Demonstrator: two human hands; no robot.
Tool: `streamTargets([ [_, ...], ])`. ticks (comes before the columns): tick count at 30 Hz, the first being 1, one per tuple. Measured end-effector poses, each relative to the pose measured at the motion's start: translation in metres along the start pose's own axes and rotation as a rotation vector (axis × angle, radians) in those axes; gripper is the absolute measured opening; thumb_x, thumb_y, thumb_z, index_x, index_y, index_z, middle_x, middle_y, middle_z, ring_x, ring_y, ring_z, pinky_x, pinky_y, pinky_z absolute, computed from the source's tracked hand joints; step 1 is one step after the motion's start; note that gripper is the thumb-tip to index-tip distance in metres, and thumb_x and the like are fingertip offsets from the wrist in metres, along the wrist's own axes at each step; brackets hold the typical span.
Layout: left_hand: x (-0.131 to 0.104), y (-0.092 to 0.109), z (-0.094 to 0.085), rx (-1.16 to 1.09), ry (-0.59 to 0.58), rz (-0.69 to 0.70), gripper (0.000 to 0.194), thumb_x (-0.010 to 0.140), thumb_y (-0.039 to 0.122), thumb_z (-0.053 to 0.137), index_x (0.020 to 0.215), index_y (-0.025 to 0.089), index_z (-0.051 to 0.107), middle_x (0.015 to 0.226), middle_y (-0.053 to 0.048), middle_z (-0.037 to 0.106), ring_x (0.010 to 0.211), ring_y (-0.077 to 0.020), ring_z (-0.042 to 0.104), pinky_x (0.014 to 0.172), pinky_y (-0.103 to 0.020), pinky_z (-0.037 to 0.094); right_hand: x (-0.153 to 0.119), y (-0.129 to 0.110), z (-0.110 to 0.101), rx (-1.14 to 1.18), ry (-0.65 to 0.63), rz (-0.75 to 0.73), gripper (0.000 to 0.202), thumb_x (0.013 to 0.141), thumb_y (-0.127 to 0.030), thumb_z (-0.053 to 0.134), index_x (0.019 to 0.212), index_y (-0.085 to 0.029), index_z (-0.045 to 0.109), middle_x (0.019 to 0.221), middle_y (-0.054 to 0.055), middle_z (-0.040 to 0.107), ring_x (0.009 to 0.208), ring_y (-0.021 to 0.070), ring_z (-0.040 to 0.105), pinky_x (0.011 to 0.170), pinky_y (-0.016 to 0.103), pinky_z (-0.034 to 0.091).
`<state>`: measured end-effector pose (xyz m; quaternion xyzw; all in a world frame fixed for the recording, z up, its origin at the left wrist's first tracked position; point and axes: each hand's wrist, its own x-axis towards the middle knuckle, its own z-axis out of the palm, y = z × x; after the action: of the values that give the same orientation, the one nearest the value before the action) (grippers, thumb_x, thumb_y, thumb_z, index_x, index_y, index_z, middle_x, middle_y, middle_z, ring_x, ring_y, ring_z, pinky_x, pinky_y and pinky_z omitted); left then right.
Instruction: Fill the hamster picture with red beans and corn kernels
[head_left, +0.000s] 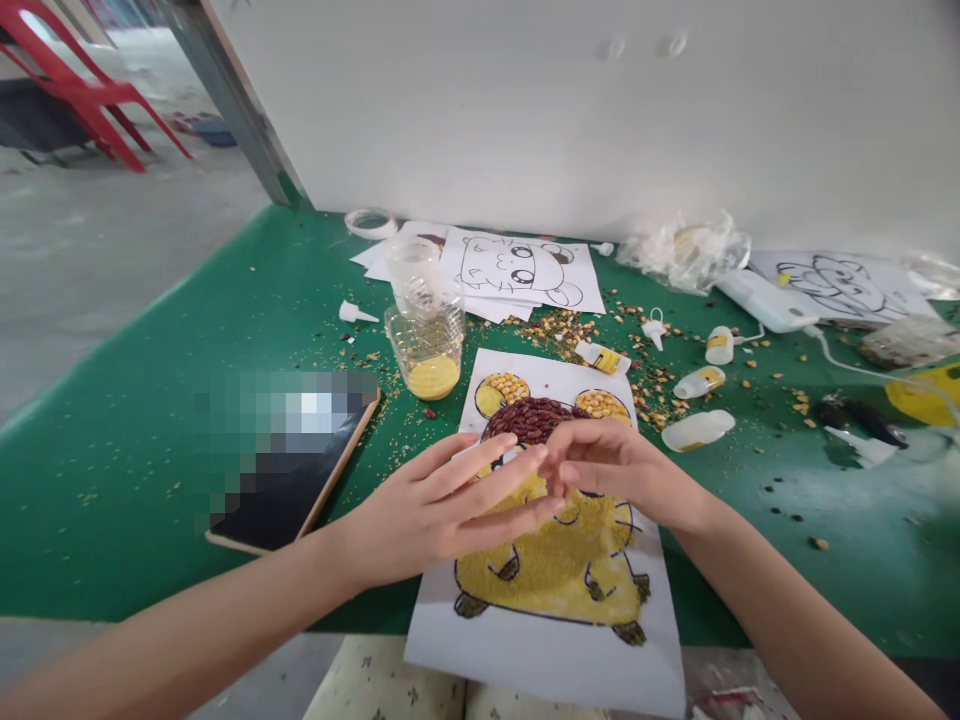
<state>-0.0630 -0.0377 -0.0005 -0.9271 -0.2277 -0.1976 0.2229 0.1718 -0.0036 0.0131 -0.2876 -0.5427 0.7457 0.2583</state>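
Clear cup (426,345) has yellow grains in it, left of the picture (555,575). Left hand's (457,500) fingers are kinda spread over it, right hand's (615,465) curled, can't tell if pinching.

Tablet (296,475) left of picture (544,670); cups (427,335) behind, between them; bottles (697,430) right of picture.

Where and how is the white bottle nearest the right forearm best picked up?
Probably by mid-body, from above, right hand pinching across its width: the bottle lies on its side, long and rounded, its upper side uncovered.
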Motion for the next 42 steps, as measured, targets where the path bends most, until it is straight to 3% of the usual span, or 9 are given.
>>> streamTargets([
  [3,0.0,0.001,0.001,-0.012,0.007,-0.008,0.056,0.084,0.023,0.06,0.135,0.033,0.04,0.134,-0.004,0.047,0.123,-0.0195,0.04,0.102,-0.037,0.039,0.001,0.0,0.002,-0.05,-0.027,0.06,0.017,0.084,-0.031,0.061,0.085,-0.014,0.063,0.074,0.001,0.062,0.067,0.0083,0.058,0.064,0.02,0.048],
  [8,-0.002,0.002,0.005,-0.051,0.024,0.01,0.049,0.083,0.027,0.062,0.129,0.032,0.047,0.135,-0.003,0.044,0.126,-0.0189,0.037,0.104,-0.036,0.037,0.005,0.01,0.009,-0.029,-0.07,0.21,0.023,0.077,-0.036,0.067,0.077,-0.015,0.056,0.061,-0.005,0.051,0.05,0.0051,0.05,0.047,0.016,0.043],
  [17,-0.005,0.005,0.007,-0.035,0.028,0.022,0.048,0.082,0.025,0.063,0.126,0.037,0.049,0.135,0.0,0.04,0.129,-0.0186,0.032,0.106,-0.038,0.035,0.004,0.013,0.01,0.202,-0.157,0.249,0.012,0.076,-0.019,0.063,0.085,-0.016,0.056,0.062,-0.007,0.051,0.05,0.0041,0.048,0.05,0.016,0.037],
  [29,-0.009,0.008,0.009,-0.069,0.102,-0.011,0.043,0.077,0.031,0.069,0.117,0.035,0.056,0.118,-0.002,0.045,0.127,-0.0185,0.035,0.109,-0.039,0.031,-0.007,0.002,0.011,-0.051,-0.219,0.061,0.009,0.083,-0.023,0.06,0.09,-0.017,0.059,0.066,-0.004,0.052,0.057,0.007,0.052,0.055,0.018,0.041],
  [37,-0.009,0.013,0.009,-0.112,0.13,-0.055,0.031,0.078,0.034,0.067,0.107,0.027,0.061,0.11,0.0,0.051,0.125,-0.0147,0.038,0.111,-0.034,0.031,-0.01,0.003,0.011,-0.122,-0.235,-0.03,0.002,0.084,-0.019,0.056,0.085,-0.018,0.055,0.072,-0.002,0.052,0.061,0.0081,0.051,0.057,0.02,0.044],
  [42,-0.008,0.01,0.007,-0.116,0.112,-0.027,0.037,0.078,0.031,0.067,0.113,0.032,0.057,0.11,0.0,0.051,0.125,-0.015,0.037,0.11,-0.035,0.032,-0.01,0.003,0.012,-0.115,-0.235,-0.028,0.004,0.083,-0.017,0.055,0.087,-0.018,0.056,0.073,-0.002,0.051,0.061,0.0078,0.05,0.057,0.02,0.044],
])
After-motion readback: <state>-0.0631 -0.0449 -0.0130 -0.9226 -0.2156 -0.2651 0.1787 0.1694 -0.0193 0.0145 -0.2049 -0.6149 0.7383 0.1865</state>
